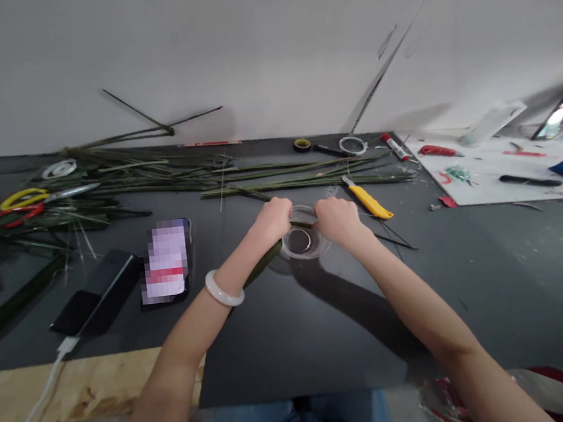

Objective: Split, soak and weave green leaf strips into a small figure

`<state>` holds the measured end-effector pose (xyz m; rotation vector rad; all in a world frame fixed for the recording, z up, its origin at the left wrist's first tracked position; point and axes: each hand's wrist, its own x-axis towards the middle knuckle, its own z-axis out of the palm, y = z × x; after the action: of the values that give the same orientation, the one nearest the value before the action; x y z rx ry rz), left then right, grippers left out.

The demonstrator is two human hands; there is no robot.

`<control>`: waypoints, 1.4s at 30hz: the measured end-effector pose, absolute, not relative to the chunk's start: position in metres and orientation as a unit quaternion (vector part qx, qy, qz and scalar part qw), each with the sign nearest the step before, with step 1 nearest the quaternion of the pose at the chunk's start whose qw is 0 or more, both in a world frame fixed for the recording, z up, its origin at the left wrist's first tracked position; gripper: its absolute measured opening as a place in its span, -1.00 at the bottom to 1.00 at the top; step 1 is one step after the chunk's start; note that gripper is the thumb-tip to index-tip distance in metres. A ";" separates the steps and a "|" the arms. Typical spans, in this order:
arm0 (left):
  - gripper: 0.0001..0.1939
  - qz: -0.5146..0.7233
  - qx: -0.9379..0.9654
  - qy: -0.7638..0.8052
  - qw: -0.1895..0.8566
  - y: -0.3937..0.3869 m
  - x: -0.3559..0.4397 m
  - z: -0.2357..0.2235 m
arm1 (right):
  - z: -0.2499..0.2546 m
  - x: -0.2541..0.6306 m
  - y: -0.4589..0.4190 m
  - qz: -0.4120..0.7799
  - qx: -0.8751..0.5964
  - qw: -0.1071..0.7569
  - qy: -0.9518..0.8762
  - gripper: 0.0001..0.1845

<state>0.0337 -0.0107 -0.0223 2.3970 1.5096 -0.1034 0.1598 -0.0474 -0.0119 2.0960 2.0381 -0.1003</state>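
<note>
Two hands meet over a clear round container (pixel 321 244) on the dark table (pixel 276 352), with one green strip (pixel 304 224) stretched across the gap between them. The strip is at the middle of the scene, above the container's far part, and what looks like more of the same leaf hangs out behind the left wrist toward the near left.

To handle it well, I would draw both ends evenly and lightly, since a leaf like this probably splits or creases if one side is pulled harder. The flat face should lie straight, without a twist, and the container looks light enough to slide if knocked, so level wrists would help. The yellow cutter (pixel 370 202) lies just to the right of the working hand, so it pays to mind that side when moving the elbow or knuckles outward.

As for the grip, the left hand (pixel 278 217) is curled into a loose fist, its fingers closed on the strip. The right hand (pixel 336 217) is folded the same way, with the strip running into its curled fingers; both hands are knuckles up, so the exact pinch of thumb and fingertip is hidden. Long green stems (pixel 309 184) lie beyond, on the far side.
</note>
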 end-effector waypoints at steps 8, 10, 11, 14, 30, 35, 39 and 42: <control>-0.75 -0.027 0.836 0.531 0.138 -0.013 0.036 -0.022 | -0.026 0.148 -0.042 -0.026 0.733 0.082 0.674 -0.76; -0.78 -0.021 0.835 0.535 0.130 -0.013 0.037 -0.024 | -0.029 0.145 -0.042 -0.020 0.740 0.073 0.668 -0.72; -0.81 -0.019 0.834 0.536 0.127 -0.012 0.037 -0.025 | -0.030 0.144 -0.042 -0.017 0.743 0.069 0.666 -0.70; -0.84 -0.019 0.835 0.535 0.124 -0.008 0.036 -0.030 | -0.027 0.144 -0.046 -0.011 0.741 0.065 0.669 -0.68; -0.69 -0.047 0.842 0.520 0.138 -0.016 0.036 -0.016 | -0.029 0.160 -0.035 -0.027 0.721 0.076 0.688 -0.62; -0.80 -0.032 0.835 0.534 0.129 -0.014 0.038 -0.020 | -0.033 0.157 -0.035 -0.021 0.731 0.068 0.678 -0.58; -0.84 -0.025 0.832 0.540 0.125 -0.012 0.037 -0.024 | -0.026 0.163 -0.034 -0.046 0.724 0.080 0.683 -0.56; -0.80 -0.026 0.833 0.539 0.124 -0.011 0.037 -0.026 | -0.021 0.169 -0.033 -0.072 0.716 0.094 0.687 -0.57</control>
<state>0.0367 -0.0111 -0.0262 2.4280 1.5725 -0.0754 0.1687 -0.0332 -0.0206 2.1247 2.0388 -0.2123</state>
